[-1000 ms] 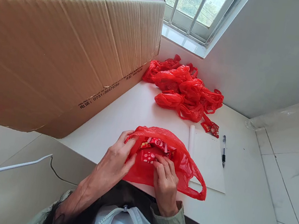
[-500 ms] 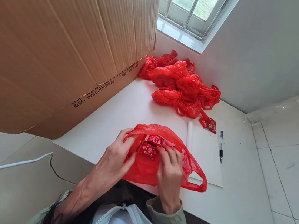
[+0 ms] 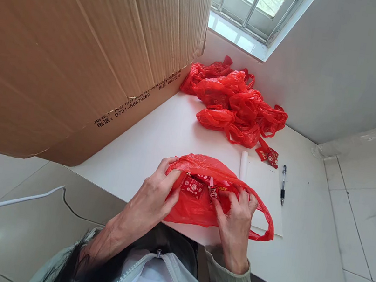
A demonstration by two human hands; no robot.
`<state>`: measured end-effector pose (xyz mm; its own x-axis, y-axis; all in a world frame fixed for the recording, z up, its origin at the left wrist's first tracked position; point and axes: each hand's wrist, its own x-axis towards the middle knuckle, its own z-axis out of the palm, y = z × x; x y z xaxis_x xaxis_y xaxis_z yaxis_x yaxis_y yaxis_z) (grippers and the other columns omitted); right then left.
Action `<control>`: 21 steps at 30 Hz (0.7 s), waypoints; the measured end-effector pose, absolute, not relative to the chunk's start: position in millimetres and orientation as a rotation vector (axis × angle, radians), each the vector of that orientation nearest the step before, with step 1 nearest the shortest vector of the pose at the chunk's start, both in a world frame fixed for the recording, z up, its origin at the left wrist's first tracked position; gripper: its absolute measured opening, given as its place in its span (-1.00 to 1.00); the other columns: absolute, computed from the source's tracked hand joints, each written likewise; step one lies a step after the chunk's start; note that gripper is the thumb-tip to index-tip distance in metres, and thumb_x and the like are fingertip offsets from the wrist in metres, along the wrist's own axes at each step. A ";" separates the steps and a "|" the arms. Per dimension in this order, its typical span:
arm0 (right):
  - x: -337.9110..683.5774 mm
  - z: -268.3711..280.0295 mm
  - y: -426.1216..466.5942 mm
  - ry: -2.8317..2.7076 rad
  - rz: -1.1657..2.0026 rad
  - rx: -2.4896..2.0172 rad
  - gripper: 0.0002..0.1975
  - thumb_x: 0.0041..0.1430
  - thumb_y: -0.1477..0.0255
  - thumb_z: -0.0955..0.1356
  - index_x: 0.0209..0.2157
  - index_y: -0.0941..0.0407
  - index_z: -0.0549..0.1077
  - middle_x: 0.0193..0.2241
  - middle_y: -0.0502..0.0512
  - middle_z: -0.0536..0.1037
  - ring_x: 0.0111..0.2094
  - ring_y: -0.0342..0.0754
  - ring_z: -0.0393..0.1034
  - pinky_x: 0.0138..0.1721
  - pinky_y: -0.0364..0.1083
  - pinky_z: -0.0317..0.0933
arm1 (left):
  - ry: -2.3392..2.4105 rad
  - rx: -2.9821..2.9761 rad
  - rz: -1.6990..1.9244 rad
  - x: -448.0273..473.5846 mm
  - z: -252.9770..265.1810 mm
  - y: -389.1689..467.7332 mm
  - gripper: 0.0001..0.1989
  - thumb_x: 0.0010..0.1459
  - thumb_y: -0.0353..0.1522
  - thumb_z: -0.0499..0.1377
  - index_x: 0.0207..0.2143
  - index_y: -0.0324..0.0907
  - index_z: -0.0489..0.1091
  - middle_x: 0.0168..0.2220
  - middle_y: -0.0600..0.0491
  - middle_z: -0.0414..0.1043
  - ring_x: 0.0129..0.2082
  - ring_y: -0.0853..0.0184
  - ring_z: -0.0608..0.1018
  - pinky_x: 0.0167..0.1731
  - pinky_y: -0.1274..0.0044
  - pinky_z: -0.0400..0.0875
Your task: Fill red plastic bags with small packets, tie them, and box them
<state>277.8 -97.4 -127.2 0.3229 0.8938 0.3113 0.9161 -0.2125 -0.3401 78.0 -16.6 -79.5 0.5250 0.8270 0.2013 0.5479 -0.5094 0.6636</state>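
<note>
A red plastic bag (image 3: 195,208) lies at the near edge of the white table (image 3: 159,141), its mouth held apart. My left hand (image 3: 153,199) grips the bag's left rim. My right hand (image 3: 237,214) pinches the right rim near a handle loop. Inside the mouth I see small red printed packets (image 3: 193,186). A heap of filled, knotted red bags (image 3: 237,106) sits at the far side of the table under the window.
A large open cardboard box (image 3: 83,40) stands on the left of the table and looms over it. A sheet of white paper (image 3: 265,190), a black pen (image 3: 283,183) and two loose red packets (image 3: 267,156) lie right of the bag. A white cable (image 3: 5,203) runs across the floor.
My right hand has come off the packets in the bag and moved right to grip the rim. The bag's mouth is now stretched wider between both hands. The view shifted slightly.
</note>
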 end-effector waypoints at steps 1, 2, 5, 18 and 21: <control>277.2 -125.8 -97.7 -1.592 -0.051 -2.130 -0.87 0.17 0.39 0.32 -0.28 0.12 0.46 -0.04 0.19 0.38 0.03 0.18 0.09 0.03 0.20 0.20 | 1.114 2.233 0.696 77.2 -79.2 -16.1 -0.72 0.13 -0.63 0.01 -0.15 -0.18 0.28 0.11 -0.06 0.17 0.09 0.23 0.38 0.06 0.42 0.39; 276.6 -123.8 -98.3 -1.595 -0.047 -2.117 -0.89 0.16 0.40 0.32 -0.29 0.12 0.45 -0.03 0.20 0.38 0.03 0.18 0.09 0.02 0.20 0.21 | 1.116 2.230 0.700 76.3 -78.6 -15.5 -0.74 0.14 -0.62 0.01 -0.17 -0.18 0.28 0.10 -0.07 0.18 0.07 0.24 0.40 0.04 0.42 0.40; 274.1 -115.0 -101.4 -1.606 -0.073 -2.021 -0.91 0.17 0.46 0.29 -0.27 0.11 0.42 -0.02 0.19 0.42 0.12 0.19 0.09 0.07 0.22 0.17 | 1.128 2.220 0.703 73.2 -76.1 -13.4 -0.74 0.16 -0.60 0.00 -0.14 -0.19 0.30 0.08 -0.06 0.19 0.04 0.24 0.42 0.02 0.43 0.42; 235.4 -91.6 -110.1 -1.601 0.346 -1.627 -0.80 0.25 0.58 0.28 -0.15 0.09 0.48 -0.25 0.01 0.60 -0.24 -0.14 0.50 -0.22 -0.20 0.36 | 0.937 2.268 0.445 69.2 -72.2 -11.8 -0.83 0.09 -0.43 0.29 -0.23 -0.09 0.44 0.15 0.02 0.13 0.14 0.14 0.35 0.07 0.36 0.42; 233.2 -92.6 -109.5 -1.533 0.355 -1.611 -0.81 0.24 0.58 0.32 -0.16 0.09 0.49 -0.26 -0.01 0.61 -0.25 -0.16 0.51 -0.18 -0.21 0.36 | 0.906 2.282 0.345 70.6 -69.1 -12.8 -0.77 0.09 -0.42 0.30 -0.18 -0.07 0.44 0.15 0.01 0.15 0.07 0.14 0.42 0.03 0.36 0.45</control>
<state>233.2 -109.5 -92.6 0.2044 0.9160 0.3453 0.6714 0.1255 -0.7304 70.6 -12.8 -69.1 0.7264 0.6873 0.0045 0.5159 -0.5495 0.6572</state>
